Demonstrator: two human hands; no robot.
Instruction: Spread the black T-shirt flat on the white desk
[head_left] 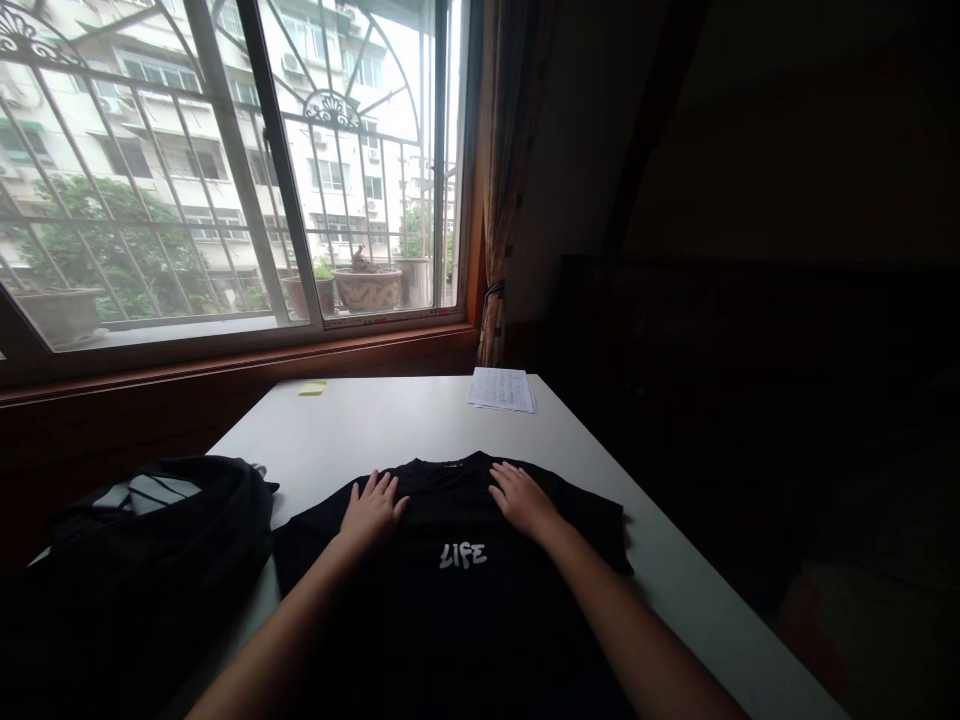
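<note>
A black T-shirt [457, 620] with white lettering on its chest lies spread out, its collar toward the window and its sleeves out to both sides. My left hand [373, 508] rests flat on the shirt near the left shoulder, fingers apart. On the other side of the collar, my right hand [521, 498] lies flat near the right shoulder, its fingers stretched out. Neither hand grips the cloth. The shirt's lower part runs out of the picture between my forearms.
The shirt lies on a white table [375, 420]. A heap of dark cloth [172, 560] is at the left. Papers [502, 389] and yellow notes [313, 388] lie at the far edge. Beyond stand a barred window and a curtain [499, 200].
</note>
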